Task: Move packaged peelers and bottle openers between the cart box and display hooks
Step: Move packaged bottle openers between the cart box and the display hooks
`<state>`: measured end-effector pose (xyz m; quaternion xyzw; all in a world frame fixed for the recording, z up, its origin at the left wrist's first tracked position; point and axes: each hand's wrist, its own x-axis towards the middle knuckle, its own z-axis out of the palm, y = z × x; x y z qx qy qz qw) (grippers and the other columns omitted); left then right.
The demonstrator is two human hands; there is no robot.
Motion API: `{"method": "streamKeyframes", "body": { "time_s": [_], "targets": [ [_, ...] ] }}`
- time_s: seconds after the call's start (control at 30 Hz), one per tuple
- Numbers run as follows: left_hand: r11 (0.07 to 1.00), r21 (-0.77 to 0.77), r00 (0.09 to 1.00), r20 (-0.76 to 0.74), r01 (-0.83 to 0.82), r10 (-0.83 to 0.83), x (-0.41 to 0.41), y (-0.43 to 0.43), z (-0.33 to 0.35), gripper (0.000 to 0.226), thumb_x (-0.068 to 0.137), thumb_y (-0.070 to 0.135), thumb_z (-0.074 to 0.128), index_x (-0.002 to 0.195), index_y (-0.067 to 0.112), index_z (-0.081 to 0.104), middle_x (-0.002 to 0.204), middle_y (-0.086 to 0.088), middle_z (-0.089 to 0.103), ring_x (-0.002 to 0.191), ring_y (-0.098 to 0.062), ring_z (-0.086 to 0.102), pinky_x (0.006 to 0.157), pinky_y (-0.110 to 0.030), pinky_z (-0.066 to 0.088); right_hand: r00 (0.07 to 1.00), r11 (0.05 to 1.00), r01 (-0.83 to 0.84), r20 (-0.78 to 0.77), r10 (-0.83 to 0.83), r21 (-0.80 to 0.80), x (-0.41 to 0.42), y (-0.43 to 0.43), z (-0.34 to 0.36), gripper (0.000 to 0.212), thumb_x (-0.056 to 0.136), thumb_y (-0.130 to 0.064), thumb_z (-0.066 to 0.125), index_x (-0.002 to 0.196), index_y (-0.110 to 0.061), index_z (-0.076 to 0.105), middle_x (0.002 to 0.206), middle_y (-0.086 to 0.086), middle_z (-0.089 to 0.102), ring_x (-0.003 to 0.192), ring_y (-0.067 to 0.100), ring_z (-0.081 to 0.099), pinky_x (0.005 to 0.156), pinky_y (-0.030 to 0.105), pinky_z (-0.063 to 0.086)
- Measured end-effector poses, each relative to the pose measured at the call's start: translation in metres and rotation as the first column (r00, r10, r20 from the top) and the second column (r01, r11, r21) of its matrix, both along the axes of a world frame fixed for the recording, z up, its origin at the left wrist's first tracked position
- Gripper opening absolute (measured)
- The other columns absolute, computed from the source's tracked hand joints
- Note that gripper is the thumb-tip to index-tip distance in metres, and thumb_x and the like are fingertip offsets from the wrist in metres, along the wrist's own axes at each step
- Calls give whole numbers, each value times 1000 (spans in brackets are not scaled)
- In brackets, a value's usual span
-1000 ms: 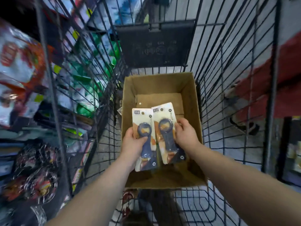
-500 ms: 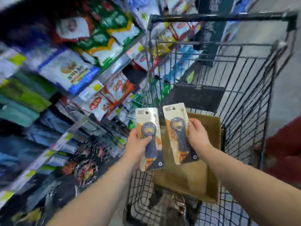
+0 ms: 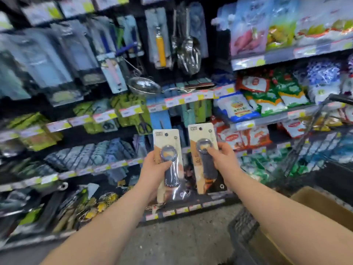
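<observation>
Two packaged bottle openers, each a dark-handled opener on a cream card, are held upright in front of the display wall. My left hand (image 3: 155, 168) grips the left package (image 3: 168, 161) from its left side, thumb across the handle. My right hand (image 3: 223, 158) grips the right package (image 3: 205, 155) from its right side, thumb on the metal ring. The cardboard cart box (image 3: 313, 203) shows only at the lower right, below my right forearm. The display hooks are hidden behind the hanging goods.
Hanging kitchen tools (image 3: 188, 48), a wire strainer (image 3: 144, 85) and carded packs fill the wall ahead. Shelves of bagged food (image 3: 267, 100) stand to the right. The wire cart (image 3: 305, 150) is at the right edge. Grey floor (image 3: 181, 236) lies below.
My view swung left from the cart to the display wall. Both hands lifted the two opener packages out of the box and carried them toward the wall.
</observation>
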<state>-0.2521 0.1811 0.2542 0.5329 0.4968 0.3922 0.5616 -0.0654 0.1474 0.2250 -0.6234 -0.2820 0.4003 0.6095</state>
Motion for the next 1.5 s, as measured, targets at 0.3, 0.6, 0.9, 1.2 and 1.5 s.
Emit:
{"method": "streamKeyframes", "body": {
  "time_s": [0.3,0.6,0.9,1.2,1.5],
  "targets": [
    [886,157,900,76,-436,430,-252,-38,75,19,86,-7,55,101,4,54,103,-22,62,89,-37,63,83,-49,53,885,882,-453,183,428,131,-249,25,91,26,86,-20,63,110,-14,54,102,12,66,94,30,64,87,48,50],
    [772,184,791,221,-608,571,-366,-1,93,25,86,-5,57,103,13,55,93,-6,66,75,-15,65,60,-27,48,789,769,-610,244,565,191,-366,86,131,23,87,-24,62,108,-16,57,99,8,69,90,27,67,83,44,52],
    [743,267,789,203,-614,580,-437,136,126,28,85,-4,59,101,18,56,87,0,71,66,-10,70,52,-23,53,799,747,-602,220,560,283,-441,237,162,16,87,-23,63,97,-27,52,100,4,67,87,24,68,75,41,56],
    [770,272,813,274,-578,513,-458,261,148,32,84,-2,60,111,13,55,103,-10,69,88,-25,68,68,-34,54,813,752,-580,283,509,313,-470,352,195,32,86,-26,63,115,-20,51,108,6,66,93,27,66,86,50,53],
    [822,316,874,284,-474,394,-488,371,160,25,84,2,60,98,23,58,99,-6,70,85,-24,69,72,-38,56,867,797,-483,326,377,363,-507,427,215,26,86,-26,64,108,-22,50,108,6,64,94,24,65,85,45,54]
  ]
}}
